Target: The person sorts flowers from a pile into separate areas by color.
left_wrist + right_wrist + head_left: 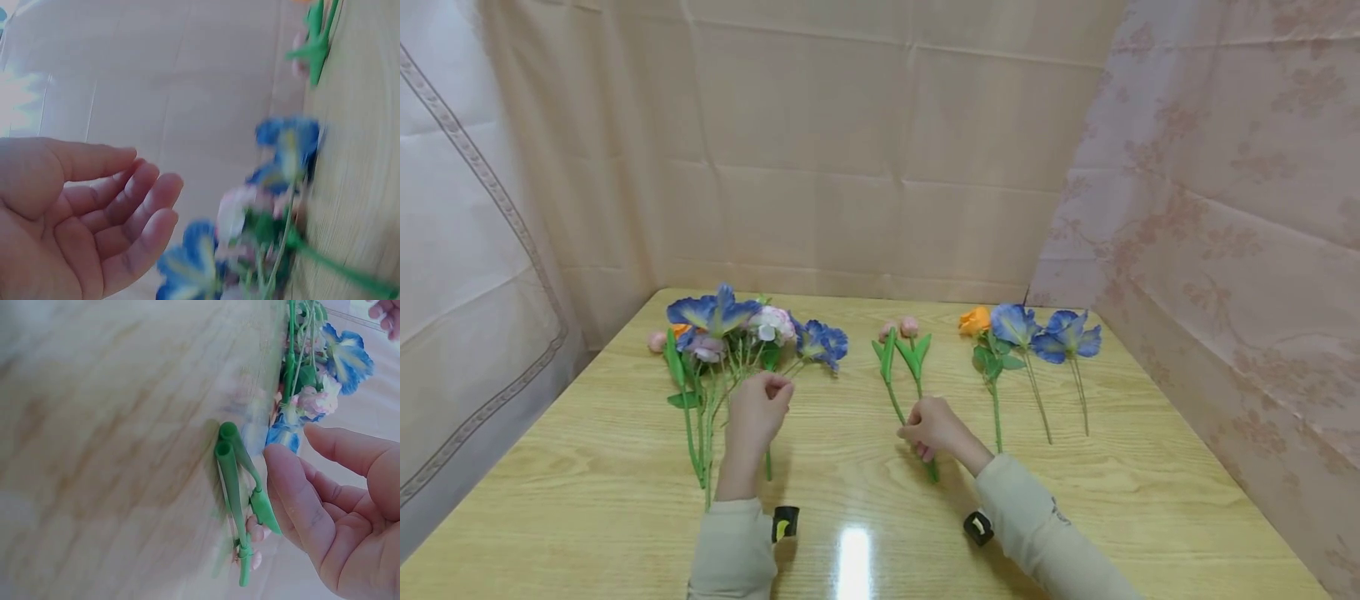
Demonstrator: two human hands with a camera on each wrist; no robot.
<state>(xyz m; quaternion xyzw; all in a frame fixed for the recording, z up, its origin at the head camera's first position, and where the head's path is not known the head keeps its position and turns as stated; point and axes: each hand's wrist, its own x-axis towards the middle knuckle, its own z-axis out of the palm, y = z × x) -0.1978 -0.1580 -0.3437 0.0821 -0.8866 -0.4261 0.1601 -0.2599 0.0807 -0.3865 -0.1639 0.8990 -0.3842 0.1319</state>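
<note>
Above the stems of a mixed bunch of artificial flowers (pixel 711 321) on the left of the table hovers my left hand (pixel 758 410). Its fingers are loosely bent with nothing between them, as the left wrist view of the hand (pixel 100 219) shows. Two pink tulips (pixel 913 354) lie side by side near the middle, heads away from me. Over their lower stems is my right hand (pixel 936 427), thumb and fingers apart and holding nothing. The right wrist view has the tulip stems (pixel 232 481) lying on the table just beside the fingertips.
An orange rose (pixel 975 321), a blue iris (pixel 1015 323) and another blue iris (pixel 1067 337) lie in a row on the right. The wooden table (pixel 865 475) ends at a beige curtain (pixel 865 167) at the back, with further cloth on both sides.
</note>
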